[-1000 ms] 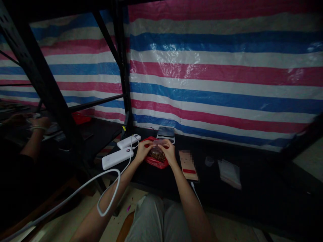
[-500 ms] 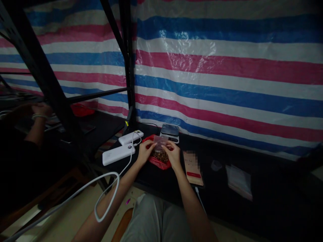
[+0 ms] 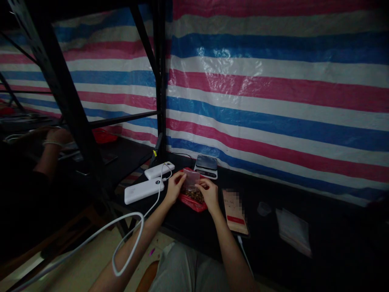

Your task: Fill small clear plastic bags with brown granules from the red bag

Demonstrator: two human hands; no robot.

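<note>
A small clear plastic bag is stretched between my two hands. My left hand pinches its left edge, and my right hand pinches the lower right edge. Below and behind the bag lies an open red plastic bag holding many small brown pieces. Just behind the red bag stands a small digital scale with a dark top plate, nothing visible on it.
Two white power banks with a white cable lie left. A phone, a small clear piece and a stack of clear bags lie right. Beyond the black post is another person's hand.
My hands have moved slightly apart, showing more of the clear bag between them. The camera view has shifted, so most things appear lower and a little to the right.
</note>
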